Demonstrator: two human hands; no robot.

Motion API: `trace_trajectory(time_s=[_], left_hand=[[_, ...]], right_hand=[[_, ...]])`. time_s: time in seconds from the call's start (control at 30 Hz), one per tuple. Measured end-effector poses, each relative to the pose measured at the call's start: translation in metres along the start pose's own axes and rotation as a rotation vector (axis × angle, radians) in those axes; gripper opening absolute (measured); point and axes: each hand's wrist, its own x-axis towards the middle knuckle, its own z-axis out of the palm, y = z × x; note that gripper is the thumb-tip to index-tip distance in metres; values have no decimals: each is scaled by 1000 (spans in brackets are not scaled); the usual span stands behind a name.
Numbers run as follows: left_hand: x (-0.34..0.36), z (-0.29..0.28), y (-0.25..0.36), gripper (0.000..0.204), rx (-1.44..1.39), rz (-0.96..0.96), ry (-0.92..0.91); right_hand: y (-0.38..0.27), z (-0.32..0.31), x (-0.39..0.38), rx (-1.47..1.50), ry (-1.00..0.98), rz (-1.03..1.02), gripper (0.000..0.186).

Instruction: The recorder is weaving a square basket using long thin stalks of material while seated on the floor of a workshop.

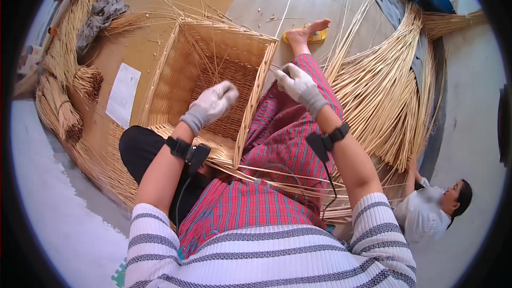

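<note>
A square basket (pixel 258 88) of woven wicker stands tilted before my lap, its open top facing me. Over its opening is my left hand (pixel 213 102), in a white and grey work glove, with the fingers curled closed; anything inside them is hidden. My right hand (pixel 300 86), gloved the same way, is closed just outside the basket's right rim. A short thin piece shows at its fingertips by that rim, too small to name. Loose wicker strands (pixel 215 48) stick up at the far side of the basket.
A large fan of wicker rods (pixel 384 101) spreads at the right, beside a co-worker (pixel 432 208) in white. Bundled rods (pixel 60 108) and a grey cloth (pixel 101 15) lie at the left. A paper sheet (pixel 123 94) is near the basket. One bare foot rests on a yellow slipper (pixel 319 37).
</note>
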Motion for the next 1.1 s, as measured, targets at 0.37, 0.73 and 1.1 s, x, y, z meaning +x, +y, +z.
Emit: trace_trajectory(time_s=[0.37, 0.73, 1.1], left_hand=[[12, 24, -25, 33, -206, -4, -345], [-60, 26, -16, 46, 247, 8, -43], [-111, 107, -28, 46, 980, 8, 177]], right_hand=[[15, 81, -57, 459, -107, 116, 20], [7, 73, -72, 298, 119, -36, 34], [-18, 106, -85, -450, 84, -4, 64]])
